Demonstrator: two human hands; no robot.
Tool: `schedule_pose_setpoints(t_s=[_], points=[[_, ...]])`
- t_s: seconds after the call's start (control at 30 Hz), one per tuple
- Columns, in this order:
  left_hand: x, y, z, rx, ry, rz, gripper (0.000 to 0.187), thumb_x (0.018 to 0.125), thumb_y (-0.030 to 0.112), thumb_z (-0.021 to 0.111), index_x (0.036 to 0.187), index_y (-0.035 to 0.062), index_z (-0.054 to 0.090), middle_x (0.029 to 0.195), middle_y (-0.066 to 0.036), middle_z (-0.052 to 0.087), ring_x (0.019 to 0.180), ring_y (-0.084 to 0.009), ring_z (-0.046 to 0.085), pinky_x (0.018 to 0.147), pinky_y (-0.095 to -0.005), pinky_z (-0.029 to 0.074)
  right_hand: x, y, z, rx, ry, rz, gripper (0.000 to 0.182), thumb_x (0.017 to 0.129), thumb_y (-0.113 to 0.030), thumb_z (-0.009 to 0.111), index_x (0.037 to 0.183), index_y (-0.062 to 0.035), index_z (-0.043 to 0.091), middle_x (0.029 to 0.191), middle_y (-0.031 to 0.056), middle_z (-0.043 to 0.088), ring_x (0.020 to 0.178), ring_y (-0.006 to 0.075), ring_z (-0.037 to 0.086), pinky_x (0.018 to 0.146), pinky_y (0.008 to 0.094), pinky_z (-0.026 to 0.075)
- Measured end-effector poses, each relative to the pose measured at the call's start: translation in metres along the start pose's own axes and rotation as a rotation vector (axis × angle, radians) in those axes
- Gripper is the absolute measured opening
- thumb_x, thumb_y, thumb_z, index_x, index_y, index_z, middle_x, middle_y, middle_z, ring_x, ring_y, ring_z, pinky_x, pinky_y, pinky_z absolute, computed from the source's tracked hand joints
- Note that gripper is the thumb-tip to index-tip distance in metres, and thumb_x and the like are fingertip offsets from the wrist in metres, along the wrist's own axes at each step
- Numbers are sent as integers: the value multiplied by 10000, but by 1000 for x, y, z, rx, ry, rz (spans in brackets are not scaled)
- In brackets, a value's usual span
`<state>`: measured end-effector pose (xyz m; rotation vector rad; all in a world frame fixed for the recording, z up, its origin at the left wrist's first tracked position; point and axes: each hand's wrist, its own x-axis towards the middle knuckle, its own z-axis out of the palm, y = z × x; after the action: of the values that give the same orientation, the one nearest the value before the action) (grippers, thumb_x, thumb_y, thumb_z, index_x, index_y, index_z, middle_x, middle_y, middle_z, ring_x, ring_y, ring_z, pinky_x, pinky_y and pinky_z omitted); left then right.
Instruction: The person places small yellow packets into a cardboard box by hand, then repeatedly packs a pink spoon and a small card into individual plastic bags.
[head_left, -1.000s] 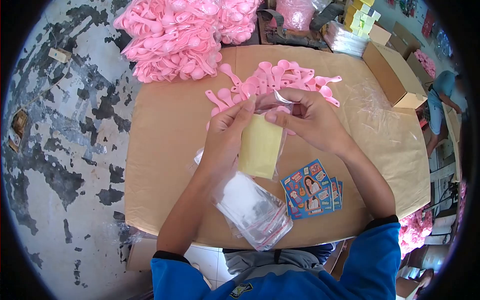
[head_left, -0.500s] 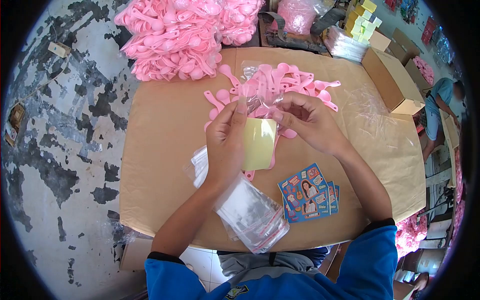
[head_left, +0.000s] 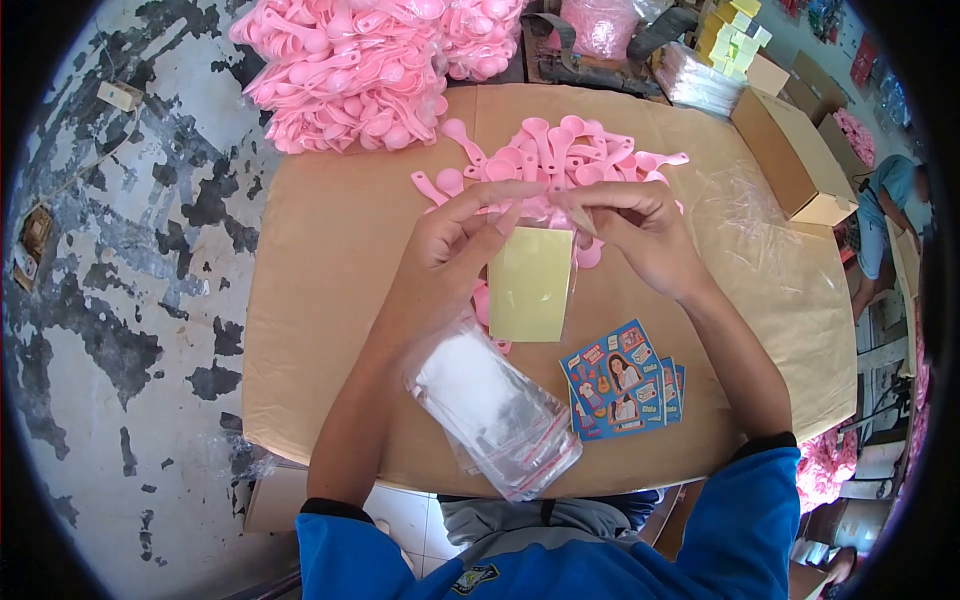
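My left hand [head_left: 455, 240] and my right hand [head_left: 640, 228] pinch the upper edge of a clear plastic bag [head_left: 569, 290] from either side, fingers closed on it. Inside hangs a pale yellow card [head_left: 530, 285], upright and facing me. Just beyond my fingers, a loose pile of pink plastic scoops [head_left: 545, 145] spreads over the brown-covered table [head_left: 330, 280]; the bag hides some of them. Below my left hand lies a stack of clear plastic bags [head_left: 495, 405]. Several blue printed picture cards [head_left: 615, 380] overlap to its right.
Large bags of pink scoops [head_left: 350, 80] stand at the table's back left. A cardboard box [head_left: 795, 160] sits at the right edge, near crumpled clear film [head_left: 745, 225]. Yellow stacks [head_left: 728, 40] rise at the back. Another person [head_left: 885, 215] bends over at the far right.
Both hands have come closer together at the bag's top edge, and the plastic standing above them has gone down. The yellow card now hangs straighter, slightly further right.
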<state>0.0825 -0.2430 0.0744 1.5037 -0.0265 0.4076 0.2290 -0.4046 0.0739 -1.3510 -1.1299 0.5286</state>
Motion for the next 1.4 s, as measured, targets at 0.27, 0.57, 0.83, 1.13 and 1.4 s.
schedule_pose_setpoints(t_s=[0.27, 0.57, 0.83, 1.13, 1.4], points=[[-5, 7, -15, 94, -205, 86, 206, 954, 100, 484, 1074, -4, 615, 1017, -69, 635, 956, -139, 598, 828, -302, 478, 1, -8, -6, -269, -230, -419, 381, 678, 104, 597, 992, -55, 741, 776, 75, 688, 733, 169, 588, 710, 307, 464], [-7, 9, -29, 71, -267, -30, 168, 912, 52, 437, 914, -11, 593, 898, -43, 595, 852, -111, 561, 753, -242, 431, 1, -18, -5, -266, -285, -433, 348, 649, 89, 604, 934, -51, 746, 740, 68, 685, 729, 194, 586, 729, 335, 459], [-7, 0, -30, 13, -248, 77, 104, 918, 60, 525, 816, 54, 508, 755, 44, 441, 644, -26, 407, 569, -191, 362, 0, -17, -2, -419, -242, -513, 285, 644, 93, 561, 839, -33, 726, 737, 60, 674, 742, 196, 602, 695, 317, 485], [-9, 10, -40, 67, -263, -30, 210, 876, 18, 647, 879, 72, 444, 829, 18, 555, 700, -35, 534, 581, -193, 439, -11, -20, 38, -205, 62, -42, 356, 826, -113, 684, 1124, -7, 521, 1000, 126, 591, 842, 177, 616, 701, 287, 490], [-1, 17, -130, 372, 414, 108, 190, 933, 76, 561, 1117, 58, 517, 961, -40, 610, 752, -95, 594, 627, -230, 475, -32, -32, 64, -899, -571, 179, 419, 836, -377, 687, 1051, -27, 604, 878, 116, 652, 815, 284, 635, 770, 393, 479]])
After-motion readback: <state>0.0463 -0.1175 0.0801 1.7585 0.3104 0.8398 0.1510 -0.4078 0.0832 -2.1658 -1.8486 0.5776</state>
